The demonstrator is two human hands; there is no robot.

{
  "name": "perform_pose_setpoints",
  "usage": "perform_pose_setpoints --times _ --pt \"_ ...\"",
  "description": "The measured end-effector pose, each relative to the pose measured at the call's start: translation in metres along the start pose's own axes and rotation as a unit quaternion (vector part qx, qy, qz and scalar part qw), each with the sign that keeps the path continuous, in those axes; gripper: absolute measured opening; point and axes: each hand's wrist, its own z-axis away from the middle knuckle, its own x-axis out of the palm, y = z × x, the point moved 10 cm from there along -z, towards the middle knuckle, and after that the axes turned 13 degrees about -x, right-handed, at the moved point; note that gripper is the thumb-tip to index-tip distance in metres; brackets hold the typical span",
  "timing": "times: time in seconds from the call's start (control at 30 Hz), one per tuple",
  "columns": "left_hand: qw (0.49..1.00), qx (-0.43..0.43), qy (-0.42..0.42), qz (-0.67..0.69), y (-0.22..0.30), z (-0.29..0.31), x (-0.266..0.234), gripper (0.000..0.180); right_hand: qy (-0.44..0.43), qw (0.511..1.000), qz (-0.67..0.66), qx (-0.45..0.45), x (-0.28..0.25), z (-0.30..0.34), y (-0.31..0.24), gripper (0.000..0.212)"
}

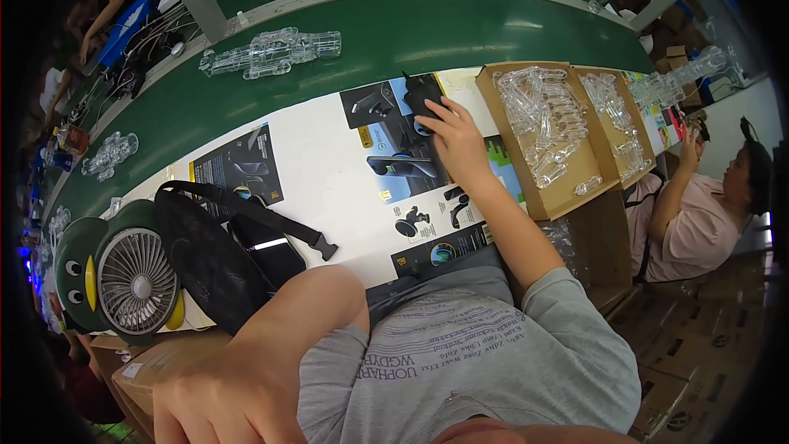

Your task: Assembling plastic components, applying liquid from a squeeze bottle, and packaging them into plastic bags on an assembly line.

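My right hand reaches across the white worktop, its fingers stretched apart. The fingertips touch a small black object with thin prongs at its top, lying on a printed sheet. I cannot make out its kind. Close to the camera at the lower left, my left hand is raised with bent knuckles. The lower edge of the picture cuts off its fingertips, so anything in them is hidden.
Beside my right arm, cardboard trays hold clear plastic parts. A black mesh bag and a green fan sit left. Clear plastic assemblies lie on the green belt. Another person works at the right.
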Motion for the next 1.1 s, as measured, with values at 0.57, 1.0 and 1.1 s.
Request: perform_pose_setpoints --times 0.57,1.0,1.1 --pt "0.999 0.005 -0.017 0.033 -0.013 -0.004 -0.004 0.022 0.111 0.987 -0.100 0.050 -0.020 0.017 0.007 0.017" --pt "0.997 0.051 0.012 0.051 -0.005 -0.002 -0.013 0.021 0.124 0.984 -0.113 0.062 -0.020 0.020 0.015 0.013" --pt "0.997 0.062 0.016 0.047 -0.007 -0.006 -0.013 0.023 0.129 0.983 -0.113 0.058 -0.021 0.020 0.014 0.013"
